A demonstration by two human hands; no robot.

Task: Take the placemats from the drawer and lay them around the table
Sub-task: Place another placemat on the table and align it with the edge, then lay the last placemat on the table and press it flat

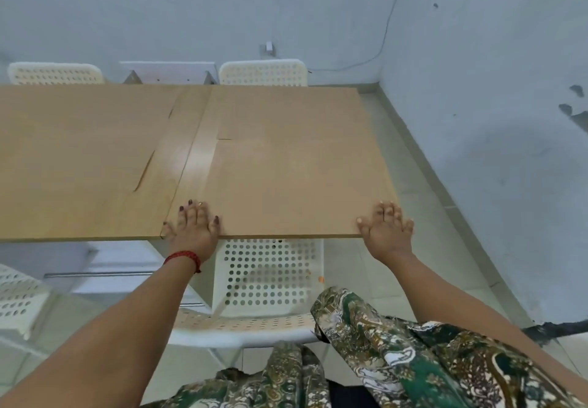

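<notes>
A tan placemat point(292, 191) lies flat at the near right end of the wooden table point(197, 153), its front edge along the table's edge. My left hand point(195, 226) rests flat on its near left corner with the fingers spread. My right hand point(386, 227) lies flat on its near right corner, at the table's corner. A second placemat point(286, 111) sits just behind it on the far right. Two more tan placemats point(63, 191) point(89, 105) cover the left half, their right edges slightly lifted. Neither hand holds anything.
A white perforated chair point(270, 274) stands tucked under the near edge between my arms. Two more white chairs point(264, 73) point(54, 73) stand at the far side and another point(16, 299) at the near left. A wall runs close along the right.
</notes>
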